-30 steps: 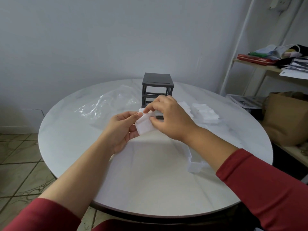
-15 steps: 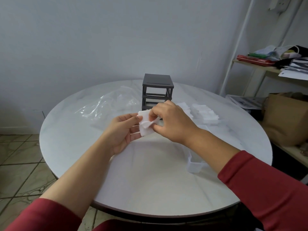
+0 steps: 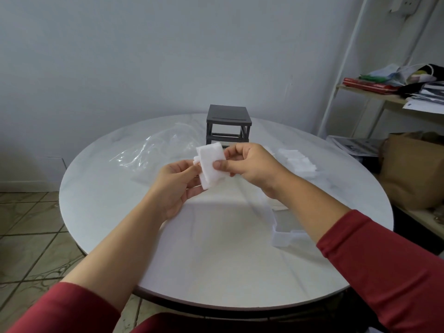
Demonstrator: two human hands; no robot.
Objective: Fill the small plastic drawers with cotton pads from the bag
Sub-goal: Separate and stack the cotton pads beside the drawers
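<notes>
Stack of white square cotton pads (image 3: pixel 211 164): was held above the middle of the round white surface (image 3: pixel 216 265), left hand (image 3: pixel 176 182) pinching one edge, right hand (image 3: pixel 252 168) the other. Step, likely: squaring a batch. Next move called for laying it flat in the clear plastic drawer (image 3: pixel 282 239) at the near-right edge.

Both forearms are bare and come in from either side, wrists raised. The right hand (image 3: pixel 252 168) pinches the cotton pads (image 3: pixel 211 159) between thumb and fingers. The left hand (image 3: pixel 177 182), palm turned up, holds their left edge with thumb and fingertips.
</notes>
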